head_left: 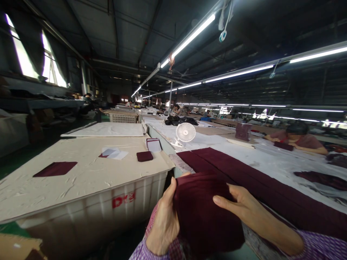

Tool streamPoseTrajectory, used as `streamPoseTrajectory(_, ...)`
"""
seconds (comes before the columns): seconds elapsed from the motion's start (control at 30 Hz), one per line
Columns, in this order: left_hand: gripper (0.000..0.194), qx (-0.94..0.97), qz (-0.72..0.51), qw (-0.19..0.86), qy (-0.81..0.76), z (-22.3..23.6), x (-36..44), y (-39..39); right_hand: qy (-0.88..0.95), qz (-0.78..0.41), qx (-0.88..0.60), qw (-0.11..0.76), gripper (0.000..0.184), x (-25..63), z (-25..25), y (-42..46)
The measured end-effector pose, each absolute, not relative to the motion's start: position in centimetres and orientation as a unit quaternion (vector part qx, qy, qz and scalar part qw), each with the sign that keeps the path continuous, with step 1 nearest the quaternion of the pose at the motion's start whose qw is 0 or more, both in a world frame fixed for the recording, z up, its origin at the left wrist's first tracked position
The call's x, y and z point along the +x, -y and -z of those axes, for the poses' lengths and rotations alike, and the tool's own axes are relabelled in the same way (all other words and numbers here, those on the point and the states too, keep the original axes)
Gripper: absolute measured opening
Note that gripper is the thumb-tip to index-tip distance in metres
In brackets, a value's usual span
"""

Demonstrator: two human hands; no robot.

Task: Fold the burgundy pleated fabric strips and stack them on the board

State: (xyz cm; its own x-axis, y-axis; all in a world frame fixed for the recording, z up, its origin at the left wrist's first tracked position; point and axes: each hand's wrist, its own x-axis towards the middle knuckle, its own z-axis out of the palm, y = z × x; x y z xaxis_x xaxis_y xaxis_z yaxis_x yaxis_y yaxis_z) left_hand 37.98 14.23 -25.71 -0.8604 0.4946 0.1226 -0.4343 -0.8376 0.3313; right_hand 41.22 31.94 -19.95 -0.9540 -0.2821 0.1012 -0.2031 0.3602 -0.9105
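Between my two hands is a dark maroon fabric piece (207, 213), held up in front of me near the table edge. My left hand (166, 216) grips its left side, thumb along the edge and the other fingers mostly hidden behind it. At the upper right edge, my right hand (244, 206) pinches the cloth, its thumb lying on the front face. Whether the piece is one layer or several I cannot tell. Just beyond, long maroon fabric strips (260, 184) lie flat on the white-covered table (217, 139).
To the left, a cream-topped board (89, 184) covers a large white bin (89, 220). On it lie a maroon piece (55, 169), a small maroon stack (144, 156) and white sheets (115, 153). A white fan (185, 132) stands ahead. A co-worker (300, 139) sits at right.
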Motion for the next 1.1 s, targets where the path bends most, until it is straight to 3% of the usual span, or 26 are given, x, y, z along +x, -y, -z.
streamPoseTrajectory(0.5, 0.044, 0.119, -0.950, 0.210, -0.196, 26.0, 37.8, -14.2, -0.793, 0.600, -0.090, 0.048, 0.022, 41.3, 19.8, -31.7)
streamPoseTrajectory(0.7, 0.029, 0.156, -0.939, 0.165, -0.258, 26.6, 37.4, -14.3, -0.765, 0.636, -0.098, 0.031, 0.025, 41.1, 19.9, -32.3)
streamPoseTrajectory(1.1, 0.030, 0.107, -0.952, 0.181, -0.224, 26.7, 37.5, -14.9, -0.772, 0.627, -0.099, 0.042, 0.026, 41.3, 19.6, -31.8)
